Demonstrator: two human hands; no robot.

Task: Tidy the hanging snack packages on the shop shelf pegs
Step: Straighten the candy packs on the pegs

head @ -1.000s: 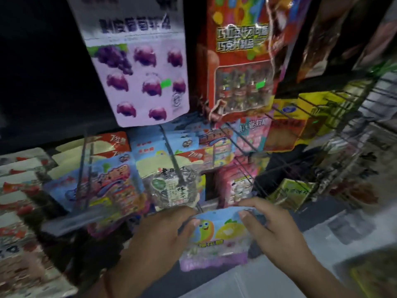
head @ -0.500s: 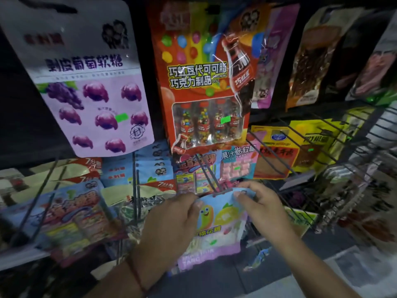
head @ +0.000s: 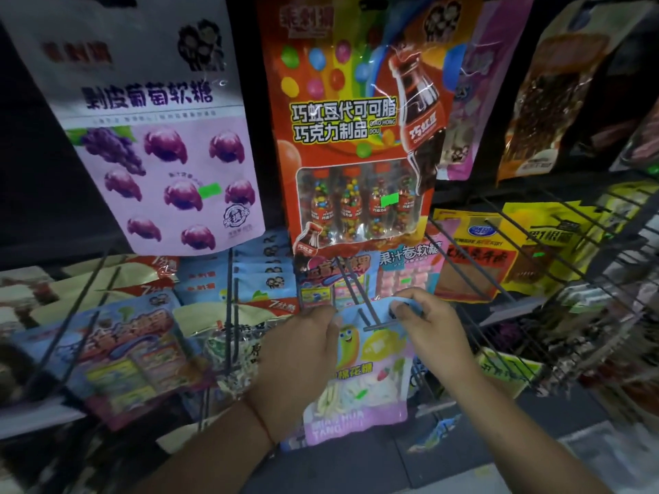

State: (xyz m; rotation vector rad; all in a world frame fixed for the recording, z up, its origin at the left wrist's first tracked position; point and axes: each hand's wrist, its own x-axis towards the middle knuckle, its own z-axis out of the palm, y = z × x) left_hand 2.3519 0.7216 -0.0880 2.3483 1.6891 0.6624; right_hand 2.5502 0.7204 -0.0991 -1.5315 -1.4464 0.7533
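Marshmallow pack [head: 360, 383] being hung on a peg [head: 367, 315].
Left hand [head: 299, 354] and right hand [head: 428, 324] pinch its top corners at the peg tip; pack apparently not yet slid back, other pegs untended.

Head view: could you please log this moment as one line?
left hand: holds blue bag | right hand: pinches bag top | bag: at peg tip

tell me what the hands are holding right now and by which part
Both hold the light blue marshmallow bag by its top edge: the left hand pinches the top left corner, the right hand the top right, at the peg.
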